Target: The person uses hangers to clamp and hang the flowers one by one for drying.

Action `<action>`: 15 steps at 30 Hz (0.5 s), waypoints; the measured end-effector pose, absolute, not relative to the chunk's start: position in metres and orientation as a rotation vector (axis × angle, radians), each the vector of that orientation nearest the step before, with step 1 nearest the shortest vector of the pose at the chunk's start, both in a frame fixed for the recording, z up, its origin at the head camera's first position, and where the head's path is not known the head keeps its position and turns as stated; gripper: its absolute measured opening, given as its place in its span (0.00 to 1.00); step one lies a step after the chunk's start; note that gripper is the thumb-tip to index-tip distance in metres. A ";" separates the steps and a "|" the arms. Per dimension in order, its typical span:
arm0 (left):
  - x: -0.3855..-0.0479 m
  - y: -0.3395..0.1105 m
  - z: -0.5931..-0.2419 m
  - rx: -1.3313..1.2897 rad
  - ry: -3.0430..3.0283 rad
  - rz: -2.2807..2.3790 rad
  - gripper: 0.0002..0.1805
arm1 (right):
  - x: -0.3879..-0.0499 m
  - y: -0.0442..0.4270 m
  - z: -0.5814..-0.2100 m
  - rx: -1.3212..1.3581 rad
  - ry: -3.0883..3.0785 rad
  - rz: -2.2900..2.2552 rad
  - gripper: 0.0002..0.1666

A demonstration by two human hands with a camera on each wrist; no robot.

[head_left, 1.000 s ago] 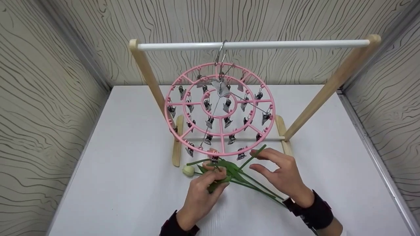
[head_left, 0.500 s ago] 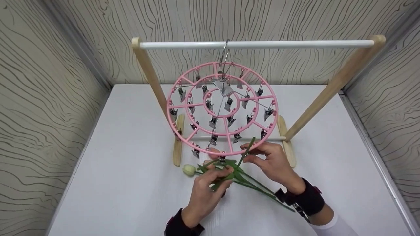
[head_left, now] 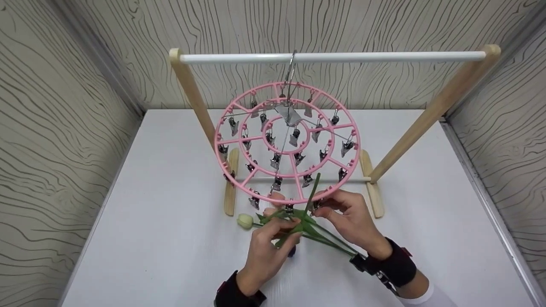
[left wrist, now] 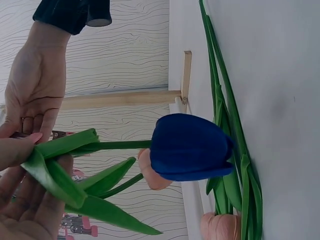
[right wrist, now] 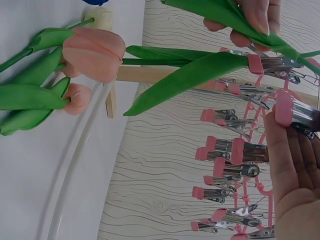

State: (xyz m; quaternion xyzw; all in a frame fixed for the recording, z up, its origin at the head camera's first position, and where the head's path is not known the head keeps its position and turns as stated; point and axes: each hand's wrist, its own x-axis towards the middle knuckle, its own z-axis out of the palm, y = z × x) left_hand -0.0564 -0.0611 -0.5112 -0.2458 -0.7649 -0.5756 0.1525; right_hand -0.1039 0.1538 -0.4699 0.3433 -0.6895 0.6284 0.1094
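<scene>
Clipping seems in hand: over the bench (head_left: 170,192), well in from its far edge, the left hand (head_left: 266,247) pinches the head-down blue tulip (left wrist: 190,147); the right hand (head_left: 356,219) grips a clip (right wrist: 297,112), likely needing squeezing.

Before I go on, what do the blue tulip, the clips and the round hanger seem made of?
Blue tulip: looks matte and smooth, with soft shading, perhaps foam or fabric. Clips: shiny metal, by their bright highlights, with pink tips, probably plastic or rubber. Round hanger: probably smooth plastic, by its even pink, molded-looking rings.
</scene>
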 end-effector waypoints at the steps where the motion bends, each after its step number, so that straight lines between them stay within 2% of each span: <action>1: -0.056 -0.061 -0.511 -0.702 -2.196 -1.654 0.12 | -0.103 0.153 -0.471 1.010 -2.010 1.846 0.17; 15: -0.054 -0.061 -0.513 -0.668 -2.207 -1.652 0.12 | -0.088 0.139 -0.472 0.932 -1.970 1.898 0.16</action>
